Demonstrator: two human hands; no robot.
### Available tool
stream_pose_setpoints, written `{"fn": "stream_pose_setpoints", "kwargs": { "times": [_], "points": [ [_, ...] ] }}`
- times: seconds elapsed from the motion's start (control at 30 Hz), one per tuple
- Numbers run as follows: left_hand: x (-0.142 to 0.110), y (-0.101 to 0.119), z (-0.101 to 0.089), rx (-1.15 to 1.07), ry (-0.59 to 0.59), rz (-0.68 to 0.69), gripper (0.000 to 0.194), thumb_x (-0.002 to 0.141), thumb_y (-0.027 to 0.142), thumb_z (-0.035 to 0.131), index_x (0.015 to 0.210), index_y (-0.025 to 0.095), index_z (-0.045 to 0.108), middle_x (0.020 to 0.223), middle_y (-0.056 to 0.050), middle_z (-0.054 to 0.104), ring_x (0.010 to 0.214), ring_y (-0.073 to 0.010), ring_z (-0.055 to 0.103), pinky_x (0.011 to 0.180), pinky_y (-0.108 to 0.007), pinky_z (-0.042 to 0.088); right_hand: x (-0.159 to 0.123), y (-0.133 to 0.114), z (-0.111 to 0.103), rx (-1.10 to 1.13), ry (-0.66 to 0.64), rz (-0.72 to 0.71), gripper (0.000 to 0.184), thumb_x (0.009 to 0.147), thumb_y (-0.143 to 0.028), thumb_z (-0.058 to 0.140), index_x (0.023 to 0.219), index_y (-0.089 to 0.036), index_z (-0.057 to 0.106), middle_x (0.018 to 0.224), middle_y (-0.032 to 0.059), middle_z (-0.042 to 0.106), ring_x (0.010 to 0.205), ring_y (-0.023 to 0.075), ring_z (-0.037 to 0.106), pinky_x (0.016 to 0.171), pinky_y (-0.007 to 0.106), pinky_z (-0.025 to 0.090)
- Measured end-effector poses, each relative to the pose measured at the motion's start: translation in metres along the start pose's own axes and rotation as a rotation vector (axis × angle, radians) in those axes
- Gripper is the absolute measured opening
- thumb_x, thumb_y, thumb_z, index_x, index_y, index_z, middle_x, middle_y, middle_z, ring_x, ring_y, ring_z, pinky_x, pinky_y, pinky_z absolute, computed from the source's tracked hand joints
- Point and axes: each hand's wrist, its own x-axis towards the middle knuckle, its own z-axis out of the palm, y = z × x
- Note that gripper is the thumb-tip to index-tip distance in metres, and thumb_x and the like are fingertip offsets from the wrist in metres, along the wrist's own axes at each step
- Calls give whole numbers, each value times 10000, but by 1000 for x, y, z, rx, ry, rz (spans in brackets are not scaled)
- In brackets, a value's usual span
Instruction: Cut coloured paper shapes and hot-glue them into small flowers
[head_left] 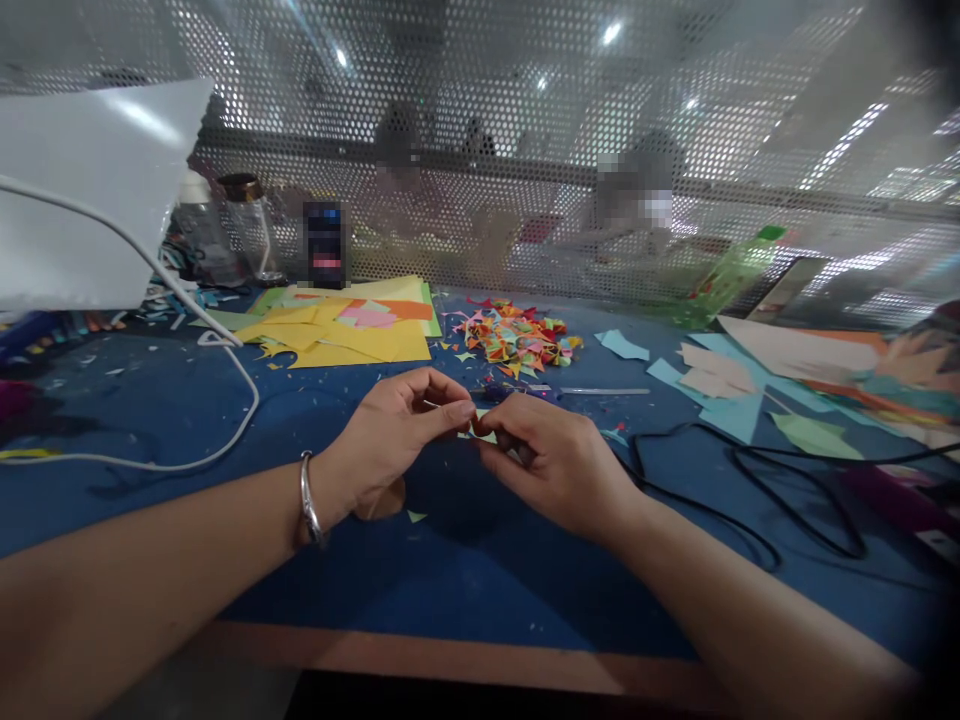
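Observation:
Between my two hands is a small pale yellow-green piece of paper (487, 424), mostly covered by fingers. My left hand (411, 425) pinches its left side between thumb and fingertips; a silver bangle circles that wrist. On the other side, my right hand (559, 455) has its fingers curled and closed on the same paper. Just beyond the hands lies a purple-blue hot glue gun or similar tool (521, 392) with a clear stick (604, 391) pointing right. Behind it is a heap of small multicoloured paper bits (517, 338). A tiny green scrap (417, 517) rests below my hands.
Yellow paper sheets (352, 335) lie at back left, near a phone (326, 245). Blue and pink papers (739, 385) spread at right. A black cable (750, 480) and a white cable (251, 400) cross the blue tabletop (450, 600). A perforated metal screen (480, 90) stands behind.

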Motion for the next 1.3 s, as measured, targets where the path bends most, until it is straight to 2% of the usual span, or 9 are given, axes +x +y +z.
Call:
{"fn": "stream_pose_setpoints", "kwargs": {
  "times": [0.17,0.5,0.7,1.07,1.3],
  "points": [
    [0,1,0,-3,-11,-34,209,753,269,780,847,135,651,794,2,648,744,-105,597,735,-253,470,0,1,-3,24,25,21,100,928,-247,590,857,-197,638,711,7,592,618,134,537,560,250,392],
    [1,1,0,31,-50,-20,315,712,353,827,831,136,632,813,3,623,763,-119,580,741,-280,481,0,0,-3,22,28,-11,79,911,-198,591,842,-191,631,711,4,595,617,124,535,552,231,400],
    [0,3,-1,37,-40,1,293,716,331,820,827,131,638,792,8,621,745,-103,567,727,-259,462,1,-2,-5,29,38,9,95,925,-232,591,853,-198,642,706,8,610,601,122,536,535,234,399],
    [0,4,-3,41,-44,-7,261,719,310,819,823,139,652,771,15,619,704,-92,541,683,-252,425,1,-1,-9,122,32,72,137,954,-260,583,875,-185,665,740,12,616,645,123,550,601,245,432],
    [1,4,-4,31,-86,-9,267,699,288,833,846,144,662,818,8,636,770,-104,563,744,-264,424,1,-3,-9,121,36,63,122,944,-240,592,862,-184,662,722,9,606,634,124,541,598,245,427]
  ]
}}
